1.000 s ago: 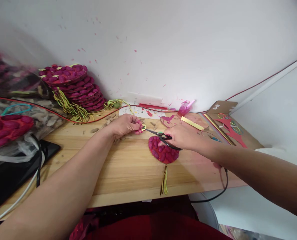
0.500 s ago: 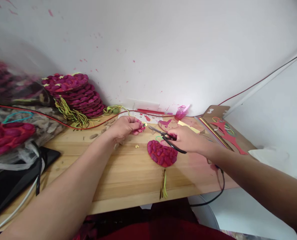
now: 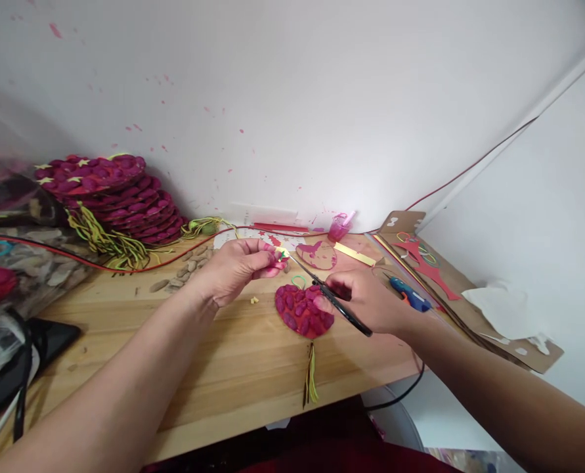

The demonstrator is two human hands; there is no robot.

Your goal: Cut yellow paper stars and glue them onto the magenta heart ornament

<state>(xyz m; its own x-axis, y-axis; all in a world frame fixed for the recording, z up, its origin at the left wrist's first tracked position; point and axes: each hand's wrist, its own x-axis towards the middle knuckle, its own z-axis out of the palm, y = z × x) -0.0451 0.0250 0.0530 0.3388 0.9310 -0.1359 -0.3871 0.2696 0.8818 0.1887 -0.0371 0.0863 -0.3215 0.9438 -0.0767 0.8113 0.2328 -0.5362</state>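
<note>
**Scissors meet a small gold piece above the wooden table**

Near the centre of the frame, the left hand [image 3: 233, 268] is closed narrowly: its fingertips pinch a small gold piece [image 3: 282, 253], which is held a little above the wooden table [image 3: 233, 355]. The exact shape of this piece is too small to tell. The right hand [image 3: 366, 301], a bit lower and to the right of centre, is wrapped around the handles of the black scissors [image 3: 329, 297]. The blades point up and to the left, and their tip reaches the gold piece at the left fingertips. Whether the blades are apart or together I cannot tell.

Just below the scissors, between the two hands, a red heart ornament [image 3: 302, 312] covered with magenta shells lies flat on the table. A green loop is at its top, and a yellow-green tassel [image 3: 310, 384] hangs from its bottom toward the front edge of the table. A tiny gold scrap [image 3: 255, 300] lies on the wood just left of the heart.

In the upper left of the frame a stack of similar ornaments [image 3: 119, 197] leans near the white wall. Loose pale shells [image 3: 186, 263] are scattered in front of it. To the right of the right hand, a blue glue gun [image 3: 410, 295] rests on the table, near a cardboard sheet [image 3: 469, 295] with red paper shapes.
</note>
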